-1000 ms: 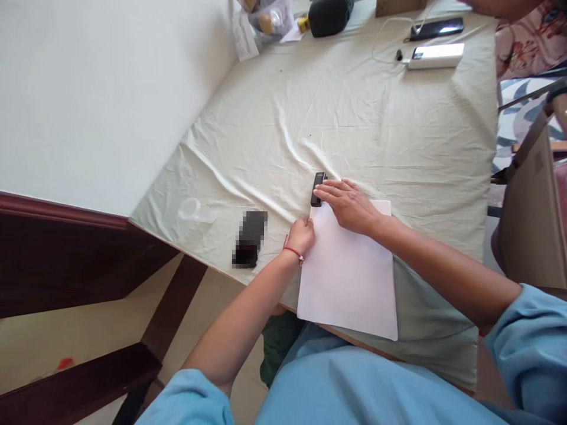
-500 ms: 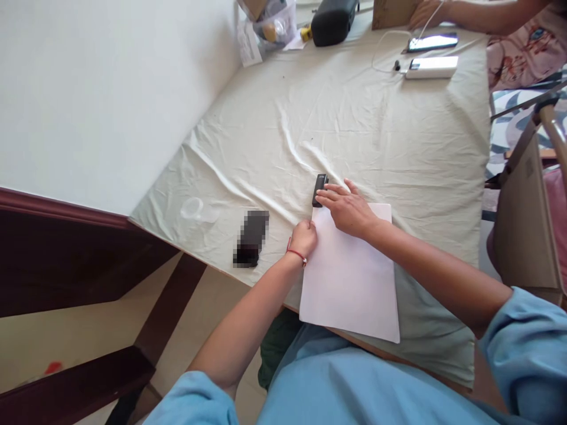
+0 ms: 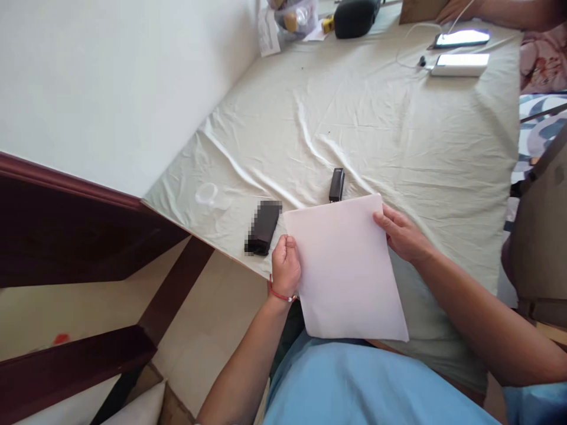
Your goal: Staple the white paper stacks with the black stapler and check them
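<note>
White sheets of paper (image 3: 348,271) are held up, slightly tilted, at the table's front edge. My left hand (image 3: 286,265), with a red bracelet at the wrist, is closed on their left edge. At the upper right corner my right hand (image 3: 401,231) grips them, thumb on top and fingers behind. Just beyond the top edge of the paper a small black stapler (image 3: 336,184) lies on the cloth, its near end partly hidden. A black object (image 3: 264,227), partly blurred out, lies left of the paper near my left hand.
A pale cloth covers the table (image 3: 385,124). A clear round lid (image 3: 207,193) lies at the left. At the back are a plastic tub (image 3: 299,23), a black case (image 3: 355,18), a phone (image 3: 463,38) and a white power bank (image 3: 460,65). Another person's hand (image 3: 458,10) rests on cardboard.
My right hand has left the stapler and taken hold of the paper's upper right corner. The paper has been lifted and tilted between both hands. The view has shifted slightly.
</note>
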{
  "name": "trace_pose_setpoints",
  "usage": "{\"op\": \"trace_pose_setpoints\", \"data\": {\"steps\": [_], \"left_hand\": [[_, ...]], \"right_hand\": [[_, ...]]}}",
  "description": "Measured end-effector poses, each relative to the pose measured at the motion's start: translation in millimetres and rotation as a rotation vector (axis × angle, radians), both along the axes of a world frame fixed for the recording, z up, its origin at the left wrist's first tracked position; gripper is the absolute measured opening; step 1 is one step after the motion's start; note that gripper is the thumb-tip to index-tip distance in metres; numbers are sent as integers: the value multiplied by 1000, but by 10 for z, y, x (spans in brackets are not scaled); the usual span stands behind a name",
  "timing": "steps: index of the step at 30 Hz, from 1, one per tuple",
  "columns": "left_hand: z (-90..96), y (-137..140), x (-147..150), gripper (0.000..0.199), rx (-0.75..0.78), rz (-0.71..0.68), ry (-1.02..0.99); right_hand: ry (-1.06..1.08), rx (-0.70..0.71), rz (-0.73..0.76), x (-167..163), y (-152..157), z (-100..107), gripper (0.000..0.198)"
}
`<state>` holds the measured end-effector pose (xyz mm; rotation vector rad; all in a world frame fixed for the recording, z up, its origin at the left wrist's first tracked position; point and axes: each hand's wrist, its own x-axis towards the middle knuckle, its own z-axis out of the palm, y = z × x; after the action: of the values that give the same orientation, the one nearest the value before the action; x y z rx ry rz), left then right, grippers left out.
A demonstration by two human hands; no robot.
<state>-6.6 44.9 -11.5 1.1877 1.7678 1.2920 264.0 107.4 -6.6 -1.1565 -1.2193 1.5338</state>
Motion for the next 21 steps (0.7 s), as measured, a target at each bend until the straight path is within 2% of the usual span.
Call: {"op": "trace_pose_setpoints", "data": {"steps": [3,5,8,11,13,15,21], "left_hand": [[-79,70,-14,48,-4,25,-121],[-66,60,9,48,-37,3,-190],[11,-57,39,46,-119,-160,-280],[68,-233,28,47,-206,-349,-145],[76,-345,13,47,-302,-413,-4],[77,-434,3,51,-333,-396,92],[141,-524,-15,47,-211,-355,244]], "right_hand": [[188,-171,39,-154,5,-26,42],[213,-171,-73,-201,37,-60,36],[259,-89,-265,-191,99,-137,30],[280,4,-398,-140,131,-221,27],[265,32,-411,-114,128,-269,26],[214,55,-398,-98,120,-308,26],[32,249,-495,-19,178,-404,24]]}}
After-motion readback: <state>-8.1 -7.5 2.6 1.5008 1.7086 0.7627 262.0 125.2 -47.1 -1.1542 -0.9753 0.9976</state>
